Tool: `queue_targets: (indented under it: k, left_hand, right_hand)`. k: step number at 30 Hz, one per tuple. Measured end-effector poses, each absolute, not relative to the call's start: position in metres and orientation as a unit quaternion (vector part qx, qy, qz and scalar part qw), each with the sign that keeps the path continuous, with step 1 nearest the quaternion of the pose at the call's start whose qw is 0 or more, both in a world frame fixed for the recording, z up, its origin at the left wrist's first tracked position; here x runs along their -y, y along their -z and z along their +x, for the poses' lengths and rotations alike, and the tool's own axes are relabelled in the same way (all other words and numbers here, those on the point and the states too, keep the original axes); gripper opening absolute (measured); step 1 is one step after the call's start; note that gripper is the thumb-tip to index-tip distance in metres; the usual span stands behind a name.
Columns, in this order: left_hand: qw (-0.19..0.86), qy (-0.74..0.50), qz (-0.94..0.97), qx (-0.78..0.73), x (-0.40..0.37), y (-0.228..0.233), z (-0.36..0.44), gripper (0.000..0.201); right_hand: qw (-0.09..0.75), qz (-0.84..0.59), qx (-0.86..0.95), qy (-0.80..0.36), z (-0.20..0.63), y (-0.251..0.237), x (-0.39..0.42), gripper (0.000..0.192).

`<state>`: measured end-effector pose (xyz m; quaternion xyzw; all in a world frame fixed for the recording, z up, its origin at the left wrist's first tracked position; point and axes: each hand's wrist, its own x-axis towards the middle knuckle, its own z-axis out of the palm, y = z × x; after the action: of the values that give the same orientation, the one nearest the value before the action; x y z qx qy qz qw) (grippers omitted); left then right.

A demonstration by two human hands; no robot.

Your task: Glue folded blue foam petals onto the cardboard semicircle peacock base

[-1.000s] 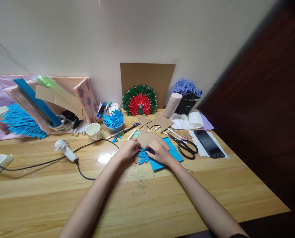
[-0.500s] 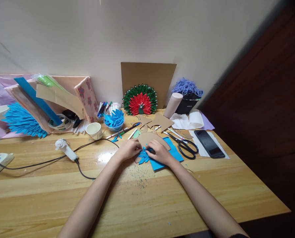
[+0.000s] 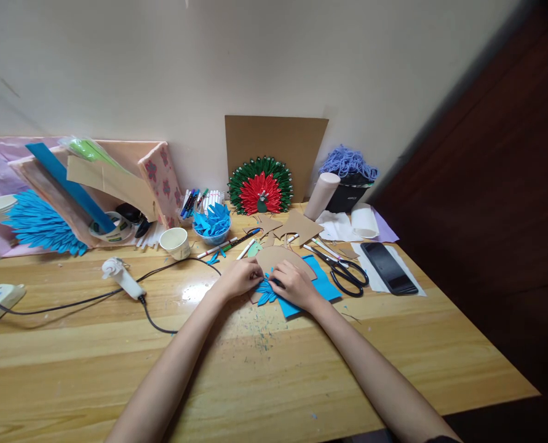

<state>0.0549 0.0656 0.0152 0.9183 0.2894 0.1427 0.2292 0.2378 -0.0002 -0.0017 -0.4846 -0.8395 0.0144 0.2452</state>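
Observation:
My left hand (image 3: pixel 240 278) and my right hand (image 3: pixel 293 283) meet over a rounded cardboard piece (image 3: pixel 278 258) lying on the table. Between them is a fan of folded blue petals (image 3: pixel 267 296) on the cardboard's near part. Both hands are closed, with fingertips pinched at the fan's upper end, the left from its left side and the right from its right. Exactly which petal each one grips is hidden by the fingers. A blue sheet (image 3: pixel 323 283) lies partly under the cardboard and my right hand.
Black-handled scissors (image 3: pixel 347 274) and a phone (image 3: pixel 388 268) lie to the right. A white glue gun (image 3: pixel 123 280) with a black cord lies left. Behind are a paper cup (image 3: pixel 175 243), a bowl of blue pieces (image 3: pixel 212 224) and a red-green peacock (image 3: pixel 261 184) against a board.
My right hand has shifted very slightly left over the blue petals. My left hand and the things around have stayed in place.

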Motion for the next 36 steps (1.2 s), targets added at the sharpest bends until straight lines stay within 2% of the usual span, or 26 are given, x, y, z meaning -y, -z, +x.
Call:
queue_targets:
  k: [30, 36]
  left_hand:
    - [0.244, -0.148, 0.912, -0.293, -0.0625, -0.0142, 0.0579, 0.014]
    - [0.267, -0.165, 0.896, -0.314, -0.0610, -0.0128, 0.0561, 0.013]
  right_hand:
    - [0.268, -0.484, 0.831, -0.061, 0.2394, 0.0045, -0.0002, 0.008]
    - [0.311, -0.494, 0.808, -0.084, 0.2412, 0.0029, 0.0005, 0.007]
